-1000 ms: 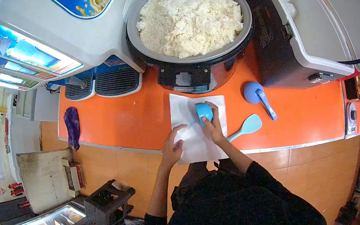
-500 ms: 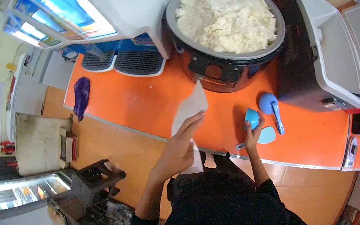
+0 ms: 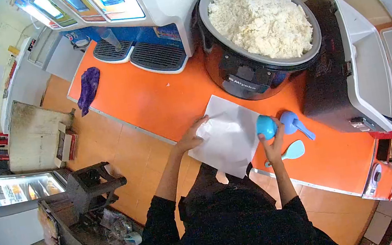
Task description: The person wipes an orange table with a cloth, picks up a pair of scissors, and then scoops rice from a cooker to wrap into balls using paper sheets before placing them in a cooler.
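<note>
A white sheet of wrapping paper lies spread over the front edge of the orange counter. At its left edge, my left hand grips the paper with fingers closed on it. Beside the sheet's right edge, my right hand is closed around a small turquoise bowl. Just right of that hand rests a blue ladle-like scoop with a handle. A light turquoise rice paddle lies nearer the counter's edge. Behind the paper stands an open rice cooker heaped with white rice.
To the right is a dark cooler box with its white-lined lid open. A drink dispenser stands at the back left, and a purple cloth lies on the left end. A dark stool is on the floor.
The paper, earlier held up folded or edge-on in my left hand, is now spread flat on the counter. My right hand has brought the turquoise bowl beside it. The view has shifted slightly.
</note>
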The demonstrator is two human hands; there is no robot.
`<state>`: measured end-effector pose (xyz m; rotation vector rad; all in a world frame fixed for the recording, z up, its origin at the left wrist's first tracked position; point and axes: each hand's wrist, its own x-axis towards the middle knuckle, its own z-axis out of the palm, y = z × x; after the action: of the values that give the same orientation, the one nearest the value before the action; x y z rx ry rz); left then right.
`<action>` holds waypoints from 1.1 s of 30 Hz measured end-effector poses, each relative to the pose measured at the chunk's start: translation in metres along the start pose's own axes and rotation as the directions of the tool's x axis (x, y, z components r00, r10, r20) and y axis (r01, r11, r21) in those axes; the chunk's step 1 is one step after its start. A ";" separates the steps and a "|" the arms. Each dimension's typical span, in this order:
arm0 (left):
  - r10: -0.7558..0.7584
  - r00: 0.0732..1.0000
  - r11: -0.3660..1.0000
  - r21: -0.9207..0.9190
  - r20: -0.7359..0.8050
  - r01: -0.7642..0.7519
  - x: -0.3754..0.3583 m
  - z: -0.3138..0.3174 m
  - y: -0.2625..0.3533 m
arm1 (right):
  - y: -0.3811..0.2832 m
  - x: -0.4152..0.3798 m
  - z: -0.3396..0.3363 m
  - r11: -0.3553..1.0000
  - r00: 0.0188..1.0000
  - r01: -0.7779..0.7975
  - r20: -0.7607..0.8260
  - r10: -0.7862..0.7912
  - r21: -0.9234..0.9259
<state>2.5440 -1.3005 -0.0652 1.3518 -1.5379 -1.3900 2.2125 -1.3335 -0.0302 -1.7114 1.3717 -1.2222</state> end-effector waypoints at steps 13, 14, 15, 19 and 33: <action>0.188 0.951 0.843 0.537 -0.247 -0.027 0.013 0.009 -0.015 | 0.004 -0.008 -0.023 0.856 0.998 0.060 0.034 -0.049 -0.514; 0.201 0.949 0.840 0.541 -0.243 -0.039 0.011 0.008 -0.004 | 0.008 -0.011 -0.039 0.856 0.999 0.002 -0.039 -0.026 -0.517; 0.146 0.940 0.858 0.513 -0.307 0.034 0.007 0.008 0.011 | 0.015 -0.015 -0.058 0.825 0.991 -0.061 -0.134 -0.018 -0.561; 0.340 0.851 0.692 0.719 -0.401 0.062 0.022 0.009 0.031 | 0.039 0.008 -0.107 0.511 0.981 -0.083 -0.161 -0.111 -0.856; 0.545 0.582 0.838 0.405 -0.603 -0.365 0.084 0.002 0.189 | -0.148 0.121 -0.156 0.711 0.926 0.298 0.011 -0.377 -0.638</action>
<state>2.4715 -1.3982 0.1026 1.2652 -1.3778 -0.2765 2.1294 -1.3974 0.1928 -2.4878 1.7274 -1.1306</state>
